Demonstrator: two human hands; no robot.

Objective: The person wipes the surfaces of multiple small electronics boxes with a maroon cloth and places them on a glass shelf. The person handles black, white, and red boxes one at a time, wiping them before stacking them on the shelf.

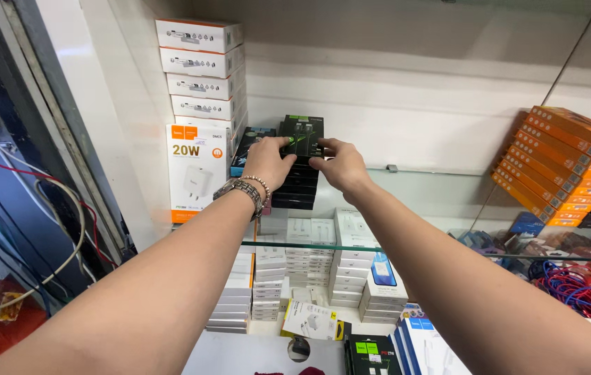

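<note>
Two arms stretch out from the near edge, and low down beneath them sit white boxes [309, 267] in neat rows on the lower shelf, with a tangle of red and blue cables [577, 292] near right. Moving up to the glass shelf [448, 248], here is the action: the left hand [264, 163], with a metal watch [240, 191] on its wrist, and the right hand [340, 167] both pinch the top black box [302, 135], fingers curled over its front edge from either side, a closed grip on each. That box sits on top of the stack of black boxes [295, 187] at the middle of the glass shelf, looking squared up or very nearly so, so the stacking seems well advanced, with the hands not yet off. To the left stands a white and orange charger box [195, 170], with a tower of white boxes [202, 69] behind; far right, orange boxes [552, 167] lean in a slanted pile. The thumbs are largely hidden, the black stack's lower part is masked by the left wrist, and what lies behind it is hard to tell.
</note>
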